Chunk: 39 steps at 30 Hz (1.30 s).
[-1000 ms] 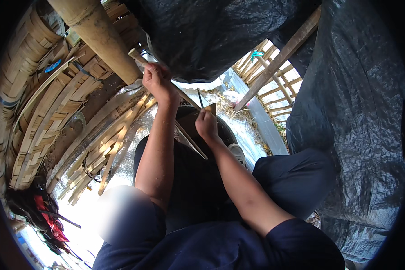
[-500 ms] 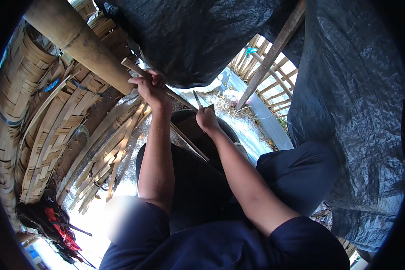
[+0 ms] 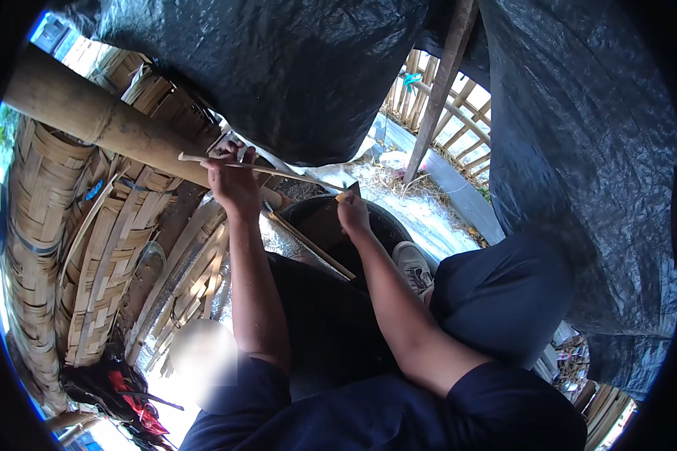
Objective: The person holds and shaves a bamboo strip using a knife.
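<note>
My left hand (image 3: 234,186) is closed around a thin, pale bamboo strip (image 3: 297,177), whose near end sticks out to the left. The strip slants slightly down to the right, toward my right hand (image 3: 353,216). That hand grips a knife (image 3: 355,189), its dark blade pointing up and away from me at the strip's far end. Whether the edge touches the strip I cannot tell. Under both hands a dark round tub (image 3: 391,225) stands between my legs. Another narrow bamboo stick (image 3: 311,246) lies slanted across the tub's left side.
A thick bamboo pole (image 3: 101,124) runs in from the upper left, close to my left hand. Woven bamboo panels (image 3: 49,218) stand along the left. Black plastic sheeting (image 3: 301,83) hangs ahead and at right, beside a wooden post (image 3: 442,94). A shoe (image 3: 412,264) is beside the tub.
My left hand has moved slightly left and down, and the strip now lies flatter. The knife blade has turned and shows broader. The view has shifted, bringing the shoe into sight.
</note>
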Available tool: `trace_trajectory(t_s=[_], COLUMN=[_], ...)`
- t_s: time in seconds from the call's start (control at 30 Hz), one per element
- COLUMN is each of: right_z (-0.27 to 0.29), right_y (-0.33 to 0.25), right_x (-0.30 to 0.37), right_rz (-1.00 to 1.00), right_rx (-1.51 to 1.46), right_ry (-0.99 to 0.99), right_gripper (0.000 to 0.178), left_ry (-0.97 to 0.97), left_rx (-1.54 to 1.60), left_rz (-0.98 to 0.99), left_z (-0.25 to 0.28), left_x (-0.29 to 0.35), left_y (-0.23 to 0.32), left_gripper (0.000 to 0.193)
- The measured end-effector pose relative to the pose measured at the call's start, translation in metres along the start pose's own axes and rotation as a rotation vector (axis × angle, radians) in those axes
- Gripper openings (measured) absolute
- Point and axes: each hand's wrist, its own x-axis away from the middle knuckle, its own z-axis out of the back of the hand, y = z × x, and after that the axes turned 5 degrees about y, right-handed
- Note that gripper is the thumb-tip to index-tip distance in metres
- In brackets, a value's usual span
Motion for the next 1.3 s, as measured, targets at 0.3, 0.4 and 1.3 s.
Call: trace_trajectory(t_s=[0.3, 0.4, 1.3], right_z=[-0.016, -0.011, -0.026], right_y=[-0.098, -0.137, -0.121], right_x=[0.061, 0.097, 0.070], right_rz=[0.259, 0.499, 0.616], right_rx=[-0.096, -0.173, 0.105], right_ry=[-0.236, -0.321, -0.376], right_gripper=[0.039, 0.040, 0.028], left_ry=[-0.115, -0.065, -0.080], left_rx=[-0.131, -0.035, 0.082], left_rz=[0.041, 0.077, 0.076], left_z=[-0.003, 0.014, 0.046], left_x=[0.003, 0.001, -0.015], left_y=[0.004, 0.008, 0.011], left_gripper=[0.042, 0.043, 0.044])
